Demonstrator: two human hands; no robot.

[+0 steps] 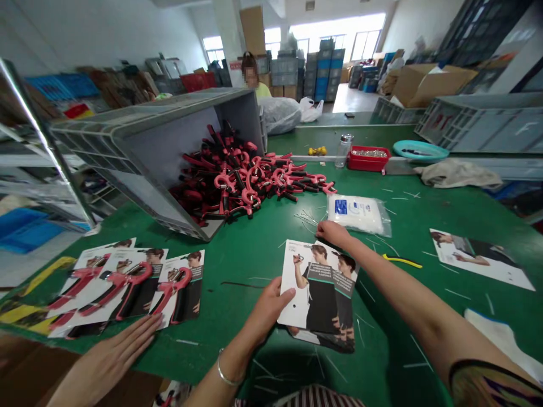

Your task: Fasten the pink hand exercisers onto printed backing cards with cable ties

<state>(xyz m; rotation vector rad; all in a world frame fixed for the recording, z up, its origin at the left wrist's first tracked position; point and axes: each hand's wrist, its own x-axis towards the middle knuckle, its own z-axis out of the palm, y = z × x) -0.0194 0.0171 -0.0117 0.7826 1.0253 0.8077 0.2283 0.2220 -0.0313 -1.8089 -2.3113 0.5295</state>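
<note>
Printed cards [317, 298] overlap, slightly offset; thin white ties [309, 219] lie bunched beyond.

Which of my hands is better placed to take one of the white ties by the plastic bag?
Probably your right hand: it is beside the white ties, close to the plastic bag, while your left hand holds the printed cards.

I've got open tbl [231, 257] btwn the carded grips [131, 288] and the cards [320, 297] in my L hand [274, 302], bar a thin dark strip [241, 285]. Fwd-L, the grip pile [254, 178] + tipped grey crate [156, 152] block me. R hand [333, 233]: bag [358, 215] just ahead, room R of it, beyond the yellow tool [403, 261]. Far L, co-worker's hand [127, 347] = obstacle.
</note>
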